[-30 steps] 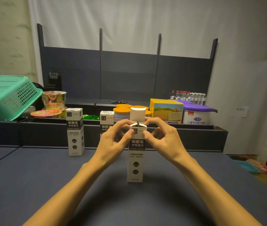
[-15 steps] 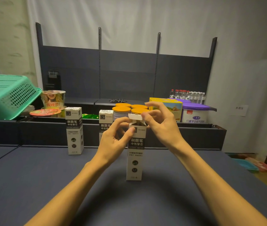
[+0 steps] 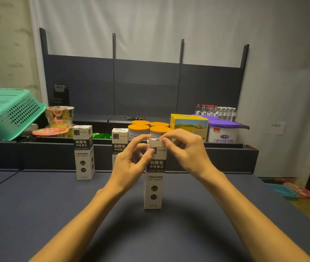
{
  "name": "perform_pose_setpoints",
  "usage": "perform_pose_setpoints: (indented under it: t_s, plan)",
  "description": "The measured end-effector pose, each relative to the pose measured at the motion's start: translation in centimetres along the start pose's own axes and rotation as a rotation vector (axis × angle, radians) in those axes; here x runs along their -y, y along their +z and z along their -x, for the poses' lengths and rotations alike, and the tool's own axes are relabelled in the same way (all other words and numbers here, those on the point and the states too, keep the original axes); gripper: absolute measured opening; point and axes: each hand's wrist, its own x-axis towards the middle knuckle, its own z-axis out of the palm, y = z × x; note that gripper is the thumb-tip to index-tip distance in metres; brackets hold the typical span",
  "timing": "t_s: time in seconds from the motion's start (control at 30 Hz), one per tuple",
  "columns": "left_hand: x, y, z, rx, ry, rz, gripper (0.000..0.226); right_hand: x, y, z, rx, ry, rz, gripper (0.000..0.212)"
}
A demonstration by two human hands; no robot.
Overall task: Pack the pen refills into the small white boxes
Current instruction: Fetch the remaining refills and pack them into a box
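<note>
currently a small white box [image 3: 155, 174] is standing upright on the dark table [image 3: 37, 214], near the middle. left hand [image 3: 129, 163] is pinching its upper side, right hand [image 3: 186, 148] is pinching the top flap. two more boxes [image 3: 84, 152] are standing behind, left.

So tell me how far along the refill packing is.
Looks done: two white boxes stand shut at the table's far edge, one on the left, one partly behind the left hand. In hand: the near box stands upright while the left hand steadies its top and the right hand presses the lid flap down. Left: seating that flap. No loose refills are visible.
</note>
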Motion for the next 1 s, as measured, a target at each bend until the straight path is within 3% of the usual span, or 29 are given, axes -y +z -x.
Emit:
perform_pose_setpoints:
  t_s: [0.53, 0.63, 0.77, 1.0]
  plan:
    - [0.4, 0.4, 0.2, -0.031, -0.016, 0.017, 0.030, -0.1, 0.1, 0.9, 0.026, -0.028, 0.041, 0.016]
    - [0.4, 0.5, 0.5, -0.016, 0.010, -0.022, 0.038, -0.2, 0.2, 1.4, 0.011, -0.039, 0.059, 0.020]
    - [1.0, 0.4, 1.3, -0.003, -0.051, -0.075, 0.064, -1.0, -0.6, 2.0, 0.000, -0.009, 0.141, 0.027]
    - [3.2, -0.1, 3.6, 0.216, -0.192, -0.312, 0.052, -3.8, -2.3, 3.8, 0.161, 0.093, 0.423, 0.034]
